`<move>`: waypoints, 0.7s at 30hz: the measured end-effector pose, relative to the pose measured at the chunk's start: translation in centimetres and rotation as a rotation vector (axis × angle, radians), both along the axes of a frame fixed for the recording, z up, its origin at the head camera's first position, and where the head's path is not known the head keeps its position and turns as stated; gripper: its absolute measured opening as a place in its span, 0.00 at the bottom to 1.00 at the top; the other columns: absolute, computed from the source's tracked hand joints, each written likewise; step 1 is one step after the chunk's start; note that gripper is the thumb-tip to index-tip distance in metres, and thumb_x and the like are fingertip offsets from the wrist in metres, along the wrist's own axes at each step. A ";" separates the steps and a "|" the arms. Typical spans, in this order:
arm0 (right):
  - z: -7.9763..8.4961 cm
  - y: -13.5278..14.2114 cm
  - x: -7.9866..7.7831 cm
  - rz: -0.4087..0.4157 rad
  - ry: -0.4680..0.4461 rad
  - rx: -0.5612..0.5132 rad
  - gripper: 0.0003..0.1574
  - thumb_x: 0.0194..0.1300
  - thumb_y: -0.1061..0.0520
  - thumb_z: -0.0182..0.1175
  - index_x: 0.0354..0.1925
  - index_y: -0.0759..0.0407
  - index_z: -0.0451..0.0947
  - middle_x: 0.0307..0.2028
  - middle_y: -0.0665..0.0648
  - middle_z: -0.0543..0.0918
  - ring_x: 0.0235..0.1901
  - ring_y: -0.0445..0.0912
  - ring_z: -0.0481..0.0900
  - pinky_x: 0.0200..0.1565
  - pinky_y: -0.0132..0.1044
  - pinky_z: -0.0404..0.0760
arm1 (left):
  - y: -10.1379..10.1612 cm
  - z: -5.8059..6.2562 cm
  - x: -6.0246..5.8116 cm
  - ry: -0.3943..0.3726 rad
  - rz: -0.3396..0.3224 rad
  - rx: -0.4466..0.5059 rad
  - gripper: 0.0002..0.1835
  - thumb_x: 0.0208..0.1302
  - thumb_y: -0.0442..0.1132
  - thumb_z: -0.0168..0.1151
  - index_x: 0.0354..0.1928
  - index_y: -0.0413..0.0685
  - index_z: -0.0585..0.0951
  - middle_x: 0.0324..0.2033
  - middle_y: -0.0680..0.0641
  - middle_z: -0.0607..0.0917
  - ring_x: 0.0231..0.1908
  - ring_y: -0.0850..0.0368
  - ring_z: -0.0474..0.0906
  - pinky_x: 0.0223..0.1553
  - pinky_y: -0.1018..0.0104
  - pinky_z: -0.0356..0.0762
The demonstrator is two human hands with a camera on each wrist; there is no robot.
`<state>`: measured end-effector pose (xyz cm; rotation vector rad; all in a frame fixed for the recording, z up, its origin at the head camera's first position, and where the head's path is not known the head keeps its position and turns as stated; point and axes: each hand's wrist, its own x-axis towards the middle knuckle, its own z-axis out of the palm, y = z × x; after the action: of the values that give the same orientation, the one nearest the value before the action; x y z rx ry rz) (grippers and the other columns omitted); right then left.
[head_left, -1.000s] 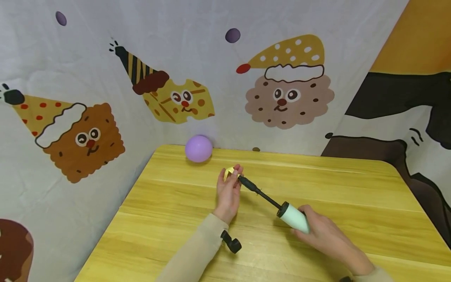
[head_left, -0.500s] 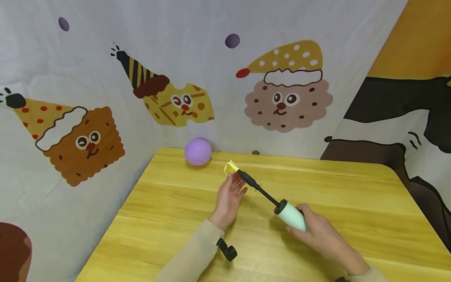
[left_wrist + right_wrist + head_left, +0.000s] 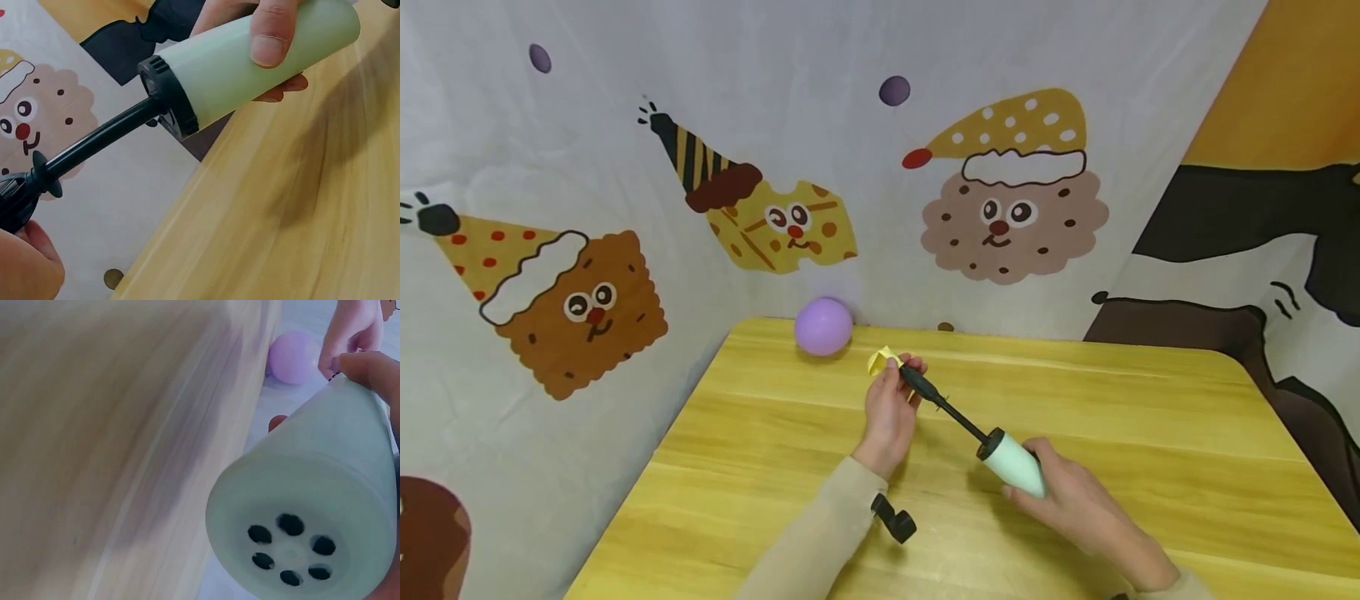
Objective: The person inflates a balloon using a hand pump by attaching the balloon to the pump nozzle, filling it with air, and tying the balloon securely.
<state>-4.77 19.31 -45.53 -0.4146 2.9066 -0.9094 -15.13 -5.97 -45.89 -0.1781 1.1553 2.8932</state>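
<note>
My right hand grips the mint-green barrel of a balloon pump, thumb on top and fingers underneath. From the barrel a black rod runs up and left to a tapered nozzle. A limp yellow balloon sits at the nozzle's tip. My left hand pinches the balloon there, thumb in front and other fingers behind the nozzle. In the left wrist view, the black rod stands well out of the barrel. The right wrist view shows the barrel's holed end; the yellow balloon is hidden there.
An inflated purple balloon rests at the back left of the wooden table, against the cloth backdrop printed with cartoon biscuits. A black wrist mount sticks out from the left sleeve.
My left fingers loosened and dropped below the yellow balloon, then came back up and pinch it at the nozzle tip. The pump has shifted slightly left in the right hand.
</note>
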 end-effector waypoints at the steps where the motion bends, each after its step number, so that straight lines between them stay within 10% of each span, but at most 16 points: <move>1: 0.0 -0.1 0.0 0.001 -0.006 0.001 0.41 0.63 0.35 0.71 0.61 0.59 0.70 0.38 0.54 0.82 0.30 0.40 0.75 0.28 0.35 0.75 | 0.1 -0.2 0.1 0.004 0.009 -0.010 0.19 0.84 0.50 0.45 0.55 0.42 0.77 0.48 0.47 0.85 0.57 0.49 0.79 0.62 0.56 0.70; 21: 0.3 -2.0 -0.3 0.045 -0.043 -0.053 0.36 0.73 0.35 0.62 0.62 0.61 0.70 0.31 0.47 0.76 0.27 0.39 0.73 0.28 0.33 0.74 | 1.7 -1.5 1.6 0.034 -0.143 -0.073 0.26 0.85 0.50 0.42 0.67 0.36 0.74 0.56 0.42 0.86 0.59 0.46 0.81 0.59 0.59 0.77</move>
<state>-5.09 17.33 -45.22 -0.4569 2.8280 -0.9779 -13.57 -4.31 -47.42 -0.0454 1.2265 2.7432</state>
